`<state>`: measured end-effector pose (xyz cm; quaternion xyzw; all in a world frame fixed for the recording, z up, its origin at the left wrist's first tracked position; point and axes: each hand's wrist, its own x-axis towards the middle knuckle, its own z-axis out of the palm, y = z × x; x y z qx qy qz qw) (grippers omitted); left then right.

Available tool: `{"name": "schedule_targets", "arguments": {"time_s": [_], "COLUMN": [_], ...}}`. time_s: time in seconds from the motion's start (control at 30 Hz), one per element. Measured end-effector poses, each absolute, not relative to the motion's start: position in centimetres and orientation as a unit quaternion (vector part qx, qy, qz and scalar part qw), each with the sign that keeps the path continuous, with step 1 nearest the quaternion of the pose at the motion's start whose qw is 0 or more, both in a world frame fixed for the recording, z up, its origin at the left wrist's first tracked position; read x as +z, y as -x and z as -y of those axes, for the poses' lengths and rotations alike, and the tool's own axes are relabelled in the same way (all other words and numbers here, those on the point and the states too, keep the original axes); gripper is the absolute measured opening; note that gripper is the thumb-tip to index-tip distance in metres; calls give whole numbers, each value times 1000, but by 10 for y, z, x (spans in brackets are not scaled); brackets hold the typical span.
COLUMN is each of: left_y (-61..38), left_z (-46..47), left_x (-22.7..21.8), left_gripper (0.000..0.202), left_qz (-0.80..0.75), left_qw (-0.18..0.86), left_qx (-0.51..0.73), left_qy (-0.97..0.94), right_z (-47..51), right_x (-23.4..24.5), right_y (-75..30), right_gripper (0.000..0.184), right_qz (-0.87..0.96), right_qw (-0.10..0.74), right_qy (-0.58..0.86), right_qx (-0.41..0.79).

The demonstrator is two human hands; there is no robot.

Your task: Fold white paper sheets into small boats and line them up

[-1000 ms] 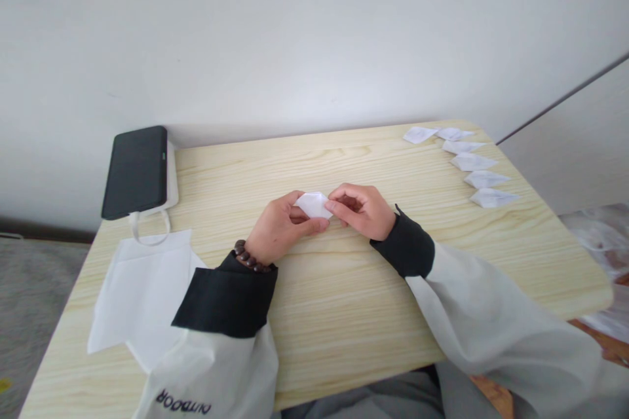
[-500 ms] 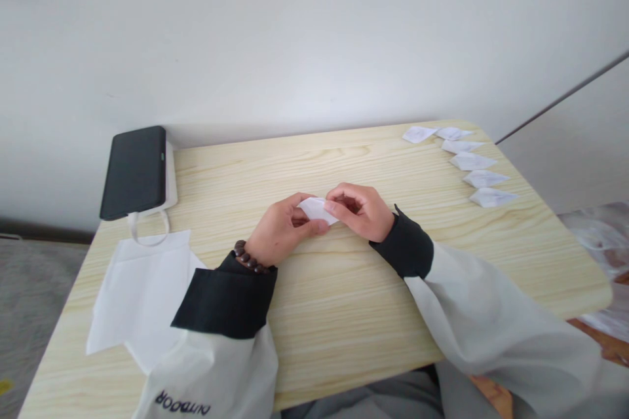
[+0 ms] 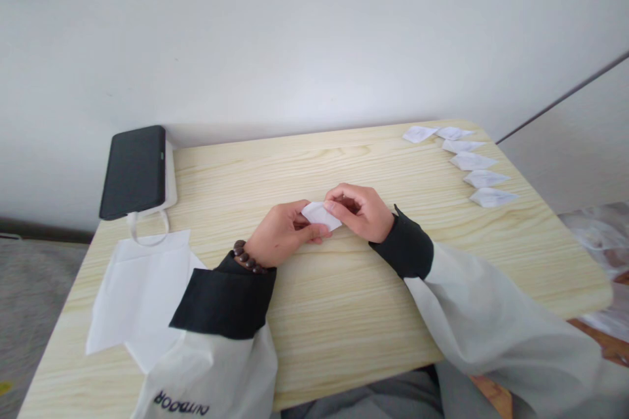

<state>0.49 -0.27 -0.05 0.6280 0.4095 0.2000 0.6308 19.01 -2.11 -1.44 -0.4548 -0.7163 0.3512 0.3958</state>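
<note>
Table (image 3: 339, 314), folded papers (image 3: 473, 161) (six), sheets (image 3: 142, 294)

The person's left arm (image 3: 216, 360) and right arm (image 3: 491, 314) reach forward from the lower corners, angling inward. The left hand (image 3: 280, 232) makes a pinch, thumb (image 3: 314, 232) extended; the right hand (image 3: 362, 213), fingers (image 3: 351, 191) curled, pinches with its thumb pointing left. Both thumb tips sit close together.
</note>
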Motion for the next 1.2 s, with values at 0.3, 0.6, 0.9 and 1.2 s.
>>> {"name": "schedule_targets", "arguments": {"time_s": [0.3, 0.6, 0.9, 1.2], "left_y": [-7, -6, -4, -8], "left_z": [3, 0, -1, 1], "left_x": [1, 3, -3, -3], "left_gripper": [27, 37, 40, 30], "left_qz": [-423, -432, -409, -431], "left_qw": [623, 609, 563, 580], "left_qx": [218, 260, 294, 355], "left_qy": [-621, -612, -655, -593], "right_z": [19, 18, 17, 17], "right_x": [-13, -13, -10, -15], "right_y": [-189, -197, -197, -194], "right_gripper": [21, 26, 25, 25], "right_qz": [727, 788, 782, 791], "right_qw": [399, 345, 356, 337], "right_qy": [472, 442, 412, 420], "right_qx": [300, 253, 303, 290]}}
